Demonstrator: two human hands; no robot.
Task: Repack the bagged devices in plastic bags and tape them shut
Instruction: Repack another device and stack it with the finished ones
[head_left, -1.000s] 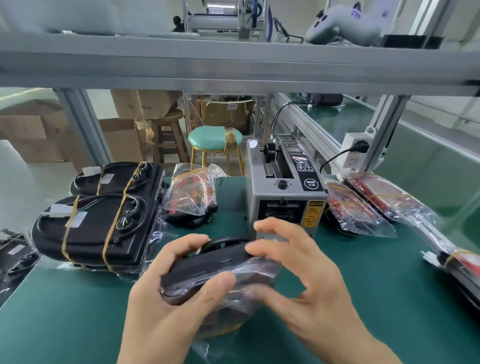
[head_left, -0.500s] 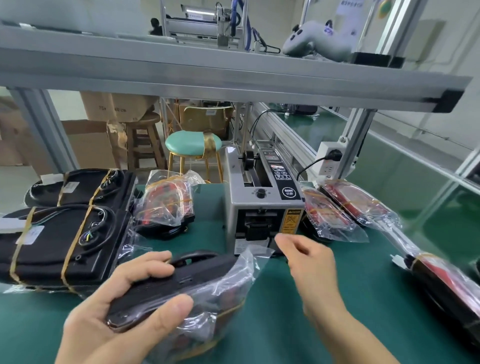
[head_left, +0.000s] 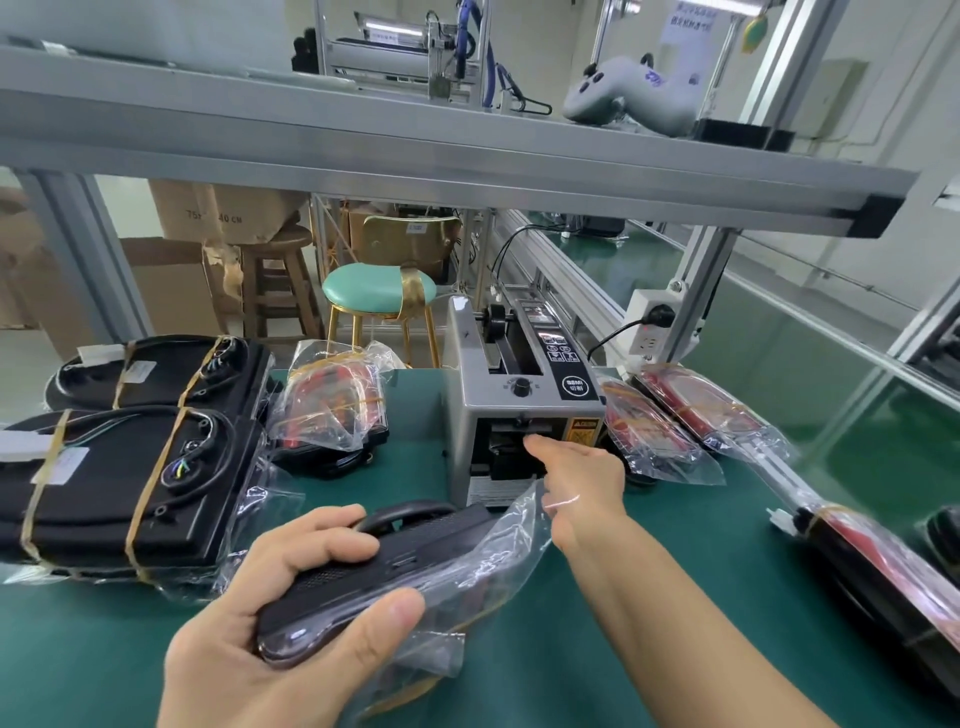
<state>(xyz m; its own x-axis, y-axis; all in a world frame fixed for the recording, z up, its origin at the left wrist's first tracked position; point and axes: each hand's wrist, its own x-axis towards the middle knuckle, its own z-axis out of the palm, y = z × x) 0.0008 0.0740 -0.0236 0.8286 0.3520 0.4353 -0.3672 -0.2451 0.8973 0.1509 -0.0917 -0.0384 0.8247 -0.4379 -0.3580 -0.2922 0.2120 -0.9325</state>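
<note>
Two hands work at lower centre of the frame. The left hand (head_left: 291, 618) grips a black device (head_left: 384, 566) half inside a clear bag (head_left: 498, 551), thumb across its near edge, fingers curled over the top, held above the green table (head_left: 675, 597). The right hand (head_left: 582, 483) reaches to the tape dispenser (head_left: 519, 410) at centre, forefinger extended at its front slot; whether it touches tape cannot be told. Bagged devices (head_left: 660, 441) lie to the right of the dispenser, and another (head_left: 332, 410) lies to its left. Banded black units (head_left: 119, 478) sit at the left edge.
</note>
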